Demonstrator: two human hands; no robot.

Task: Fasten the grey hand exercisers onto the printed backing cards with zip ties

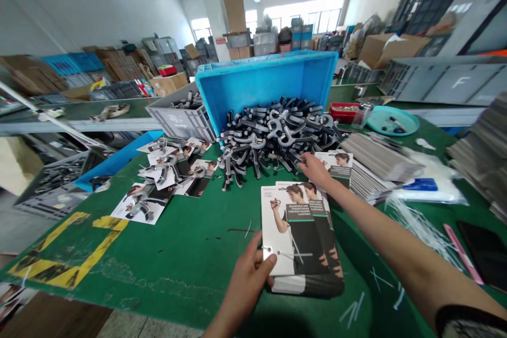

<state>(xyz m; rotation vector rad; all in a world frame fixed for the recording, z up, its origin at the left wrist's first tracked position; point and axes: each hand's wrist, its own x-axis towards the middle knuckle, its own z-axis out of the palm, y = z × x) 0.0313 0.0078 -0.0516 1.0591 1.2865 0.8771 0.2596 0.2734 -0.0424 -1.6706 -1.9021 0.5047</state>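
My left hand [253, 266] pinches the left edge of a printed backing card [283, 227], thumb on top. White zip ties [295, 253] pass through the holes in this card, which lies on a stack of similar cards [304, 286]. Reaching forward, my right hand [316, 170] has its fingers closed at the near right edge of a heap of grey and black hand grip strengtheners [273, 132], apparently on one handle. The heap spills from a tipped blue crate [265, 71]. At left lie several cards with strengtheners attached [144, 203].
Right of the heap are cardboard stacks [380, 156], loose white zip ties [423, 227], a pink pen-like tool [462, 253] and a dark phone [485, 253]. Behind them sit a red tray [343, 112] and a turquoise dish [412, 125]. A grey crate [182, 121] stands left of the blue one.
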